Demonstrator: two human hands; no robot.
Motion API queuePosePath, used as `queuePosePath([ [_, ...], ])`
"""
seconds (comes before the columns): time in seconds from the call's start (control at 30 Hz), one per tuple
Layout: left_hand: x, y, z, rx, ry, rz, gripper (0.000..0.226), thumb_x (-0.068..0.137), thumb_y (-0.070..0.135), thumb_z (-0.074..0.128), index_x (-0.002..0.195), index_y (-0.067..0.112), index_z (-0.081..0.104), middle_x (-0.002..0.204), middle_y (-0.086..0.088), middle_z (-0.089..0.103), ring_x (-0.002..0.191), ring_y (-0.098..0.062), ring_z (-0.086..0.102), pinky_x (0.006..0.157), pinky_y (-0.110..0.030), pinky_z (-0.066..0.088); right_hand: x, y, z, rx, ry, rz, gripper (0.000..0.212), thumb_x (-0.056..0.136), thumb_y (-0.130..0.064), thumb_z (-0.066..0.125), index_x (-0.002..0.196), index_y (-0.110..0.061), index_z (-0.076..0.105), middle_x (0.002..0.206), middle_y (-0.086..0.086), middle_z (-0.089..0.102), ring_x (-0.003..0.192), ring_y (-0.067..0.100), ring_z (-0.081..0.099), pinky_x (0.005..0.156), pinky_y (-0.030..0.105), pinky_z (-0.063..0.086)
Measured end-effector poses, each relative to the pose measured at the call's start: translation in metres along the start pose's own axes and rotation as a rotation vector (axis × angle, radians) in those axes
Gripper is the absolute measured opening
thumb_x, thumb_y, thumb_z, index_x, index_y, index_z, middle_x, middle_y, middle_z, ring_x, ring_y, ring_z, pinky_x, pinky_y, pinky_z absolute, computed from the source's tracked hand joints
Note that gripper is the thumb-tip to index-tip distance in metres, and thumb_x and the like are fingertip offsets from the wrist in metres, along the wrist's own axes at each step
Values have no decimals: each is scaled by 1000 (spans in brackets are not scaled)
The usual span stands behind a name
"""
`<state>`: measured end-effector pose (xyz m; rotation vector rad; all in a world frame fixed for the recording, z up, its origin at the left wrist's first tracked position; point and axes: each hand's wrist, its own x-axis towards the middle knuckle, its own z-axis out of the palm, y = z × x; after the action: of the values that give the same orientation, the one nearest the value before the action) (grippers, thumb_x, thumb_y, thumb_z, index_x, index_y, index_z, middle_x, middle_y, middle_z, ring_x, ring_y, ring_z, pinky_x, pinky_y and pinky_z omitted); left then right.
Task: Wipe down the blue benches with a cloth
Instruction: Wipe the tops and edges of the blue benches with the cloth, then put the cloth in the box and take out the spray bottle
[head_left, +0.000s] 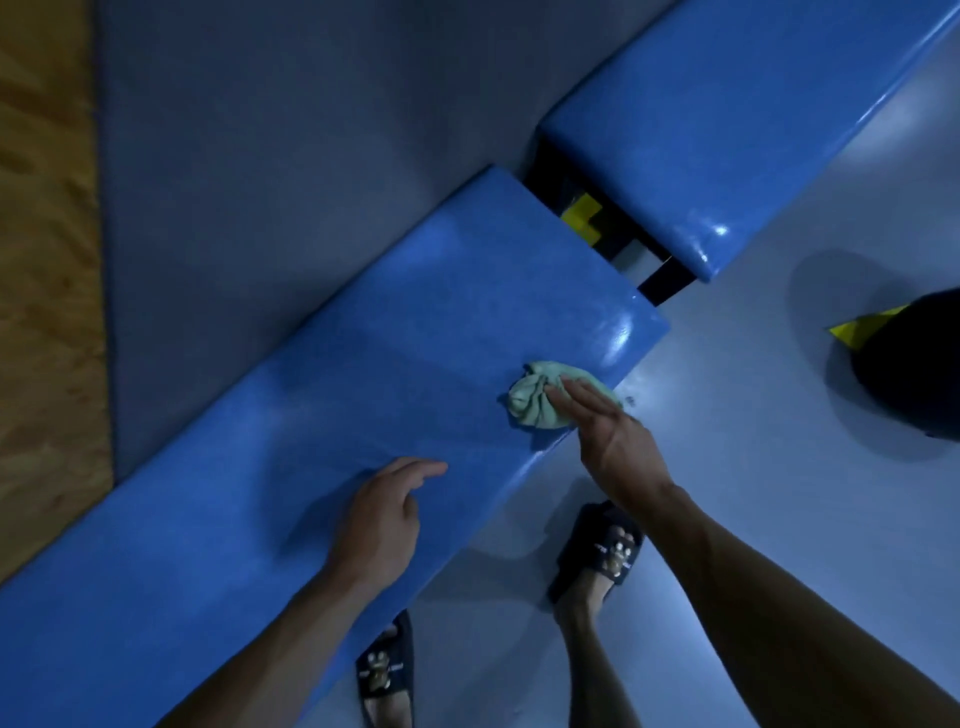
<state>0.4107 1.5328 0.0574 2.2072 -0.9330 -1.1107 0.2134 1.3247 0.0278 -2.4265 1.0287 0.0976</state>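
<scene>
Both forearms reach in from the bottom edge. The left hand (382, 512) rests on the near bench (291, 415), fingers loosely curled, grasping nothing. The right hand (605, 431) presses straight fingers onto a bunched pale green cloth (535, 397) near the front edge at this bench's right end. No wet streak shows, so the wiped part cannot be judged; the second bench (727, 130) beyond the gap probably remains. Dim light blurs the surface, and a dark object (914, 364) is cut off at right.
</scene>
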Motion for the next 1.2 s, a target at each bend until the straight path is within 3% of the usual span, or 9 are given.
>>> queuePosePath([
  [0.23,45,97,56,53,-22,7,63,84,-15,35,118,29,65,117,21,59,106,2,56,97,-15,42,40,78,-59,153,61,139,55,94,-3,45,142,-29,48,149,-1,45,134,21,47,103,35,44],
  [0.33,62,153,70,97,-23,43,60,85,-13,38,119,29,66,115,19,61,102,0,59,94,-17,44,37,115,-107,362,110,368,52,93,-2,46,140,-26,52,125,9,65,96,25,68,84,27,53],
  [0.4,72,198,78,109,-23,64,57,87,-10,40,118,31,66,113,20,62,99,4,60,90,-12,44,26,138,-150,533,150,446,52,91,0,47,135,-24,57,97,8,72,68,19,67,67,19,52],
  [0.5,87,273,90,44,-23,121,50,88,-9,45,114,27,68,110,19,66,98,12,59,89,-6,42,6,163,-218,783,186,503,51,85,3,49,123,-28,64,102,-4,72,88,11,67,79,24,53],
  [0.57,95,326,100,-17,-47,186,38,93,-2,51,113,25,68,110,19,68,100,12,60,92,-12,45,-7,176,-261,991,217,552,49,84,3,49,110,-34,68,99,-8,73,87,6,67,71,21,53],
  [0.73,120,455,127,-195,-199,196,20,97,30,58,115,35,65,111,23,69,101,8,63,89,-15,49,-25,206,-348,1404,260,679,27,92,-7,51,100,-23,71,92,11,73,79,24,68,68,36,53],
  [0.9,155,570,151,-333,-327,223,25,90,34,67,114,27,65,113,5,71,102,-2,66,93,-22,50,-17,241,-423,1491,376,632,17,98,-18,54,106,-12,68,100,16,73,91,30,70,77,42,55],
  [1.07,204,653,167,-278,-358,339,43,70,48,75,111,44,60,109,25,68,96,0,66,84,-22,54,18,285,-497,1443,456,666,19,99,-24,54,104,-9,66,95,14,74,87,30,70,76,43,56],
  [1.2,254,711,174,-192,-379,429,65,64,55,82,121,55,50,120,25,61,108,3,59,83,-20,51,59,323,-552,1416,470,689,22,101,-25,50,107,-9,64,98,15,74,94,34,70,86,53,55],
])
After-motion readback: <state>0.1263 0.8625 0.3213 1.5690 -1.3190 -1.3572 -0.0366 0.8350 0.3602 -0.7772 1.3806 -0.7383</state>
